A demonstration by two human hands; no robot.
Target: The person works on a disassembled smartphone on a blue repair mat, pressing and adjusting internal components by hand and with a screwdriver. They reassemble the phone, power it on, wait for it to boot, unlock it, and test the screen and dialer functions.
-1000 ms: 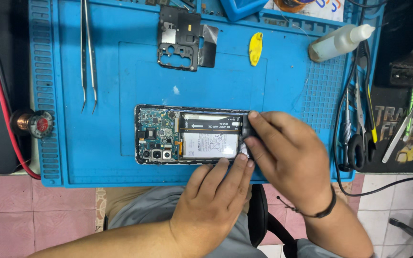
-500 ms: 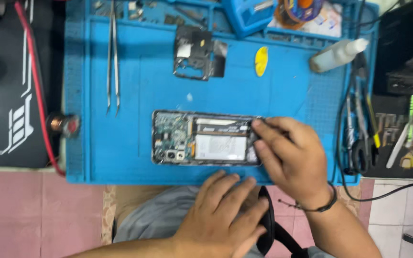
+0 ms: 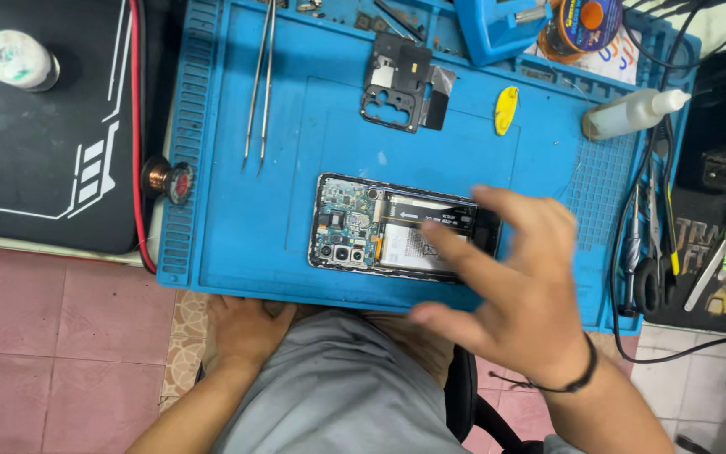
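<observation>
Phone lies opened on the blue mat, one hand over it

Phone (image 3: 380,229), its back off and its insides showing, lies flat near the front edge of the blue mat (image 3: 228,219) that covers the table. A green circuit board and camera lenses fill its left end; a pale battery with a black strip along the top fills the middle.

The right hand (image 3: 510,290) hangs above the right end of the phone with fingers spread apart and nothing in its grip. It is blurred, so I cannot tell whether a fingertip touches the phone; it hides the phone's right end. A dark band circles that wrist.

The left hand (image 3: 249,328) rests below the mat's front edge, against the person's grey clothing, fingers loosely open and empty, well apart from the phone.

Farther back on the mat lies a black inner cover (image 3: 401,82) with camera cut-outs, and just to its right a small yellow pick (image 3: 506,110). A pair of tweezers (image 3: 260,84) lies to the left, points toward the front. A clear squeeze bottle (image 3: 632,113) lies on its side at the mat's right edge. A coil of copper wire (image 3: 170,179) sits at the mat's left edge, beside a red cable (image 3: 137,134) and a black pad (image 3: 44,134).
</observation>
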